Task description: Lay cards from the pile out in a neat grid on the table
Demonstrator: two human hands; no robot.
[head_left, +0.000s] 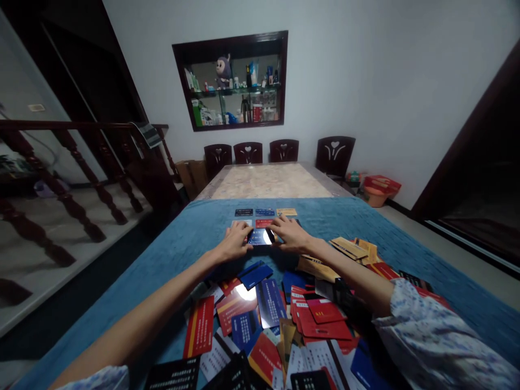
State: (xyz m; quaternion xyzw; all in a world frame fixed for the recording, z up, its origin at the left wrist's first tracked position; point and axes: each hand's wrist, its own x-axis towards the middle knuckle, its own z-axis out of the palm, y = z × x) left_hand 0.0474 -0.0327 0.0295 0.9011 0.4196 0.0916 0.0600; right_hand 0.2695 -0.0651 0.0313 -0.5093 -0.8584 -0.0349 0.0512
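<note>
The blue card (257,236) is gripped at its left end by the left hand (236,241) and at its right end by the right hand (291,234).

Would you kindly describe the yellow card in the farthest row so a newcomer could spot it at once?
On the blue cloth, look just beyond the right hand. There, rightmost in the farthest row, lies the yellow card, paler than the blue card and black card.
</note>
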